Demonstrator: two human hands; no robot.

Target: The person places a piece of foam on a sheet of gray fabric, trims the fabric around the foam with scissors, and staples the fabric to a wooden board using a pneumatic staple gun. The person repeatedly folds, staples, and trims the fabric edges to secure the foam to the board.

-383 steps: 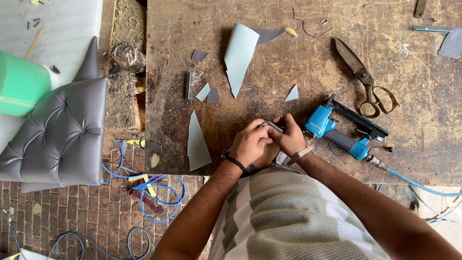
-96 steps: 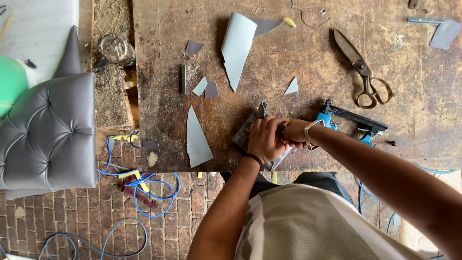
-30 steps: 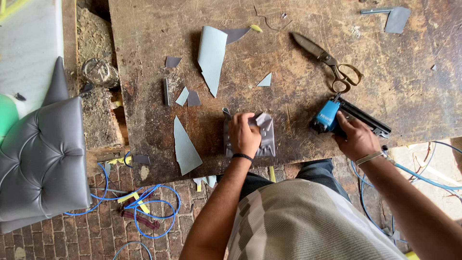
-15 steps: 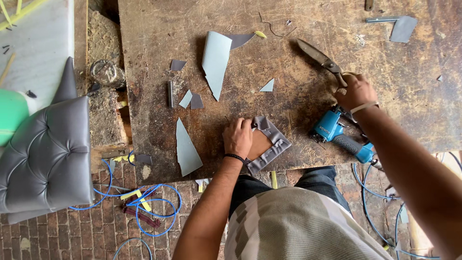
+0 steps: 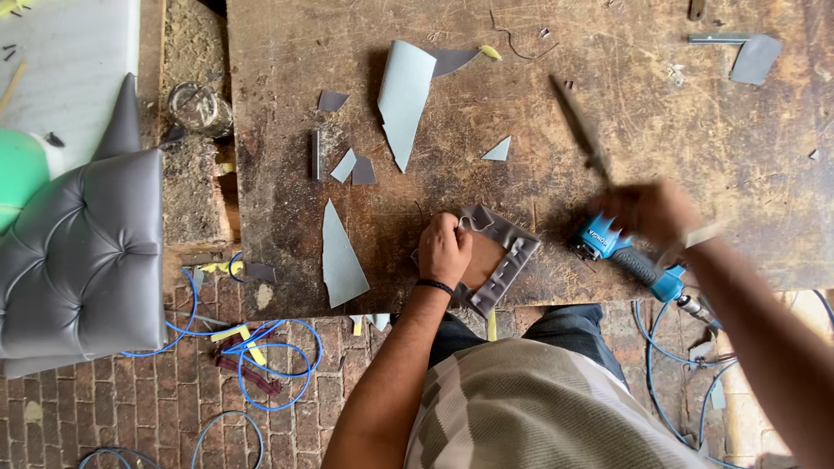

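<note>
My left hand (image 5: 445,250) presses down on a small wooden panel wrapped in grey leatherette (image 5: 502,257) near the front edge of the worn wooden workbench (image 5: 712,139). My right hand (image 5: 653,211), blurred by motion, grips a pair of large metal shears (image 5: 580,130) whose blades point up and to the left over the bench. A blue pneumatic staple gun (image 5: 627,257) lies on the bench just below my right hand, its blue air hose (image 5: 660,347) trailing off the edge.
Grey leatherette offcuts (image 5: 405,97) and scraps (image 5: 340,257) lie scattered on the bench. A grey tufted cushion (image 5: 82,260) sits at left beside a green object (image 5: 19,174). Blue cable (image 5: 261,365) coils on the brick floor. A metal bar and grey patch (image 5: 754,54) rest far right.
My right hand left the staple gun, reached up to the shears and now lifts them toward the panel. My left hand stays on the wrapped panel.
</note>
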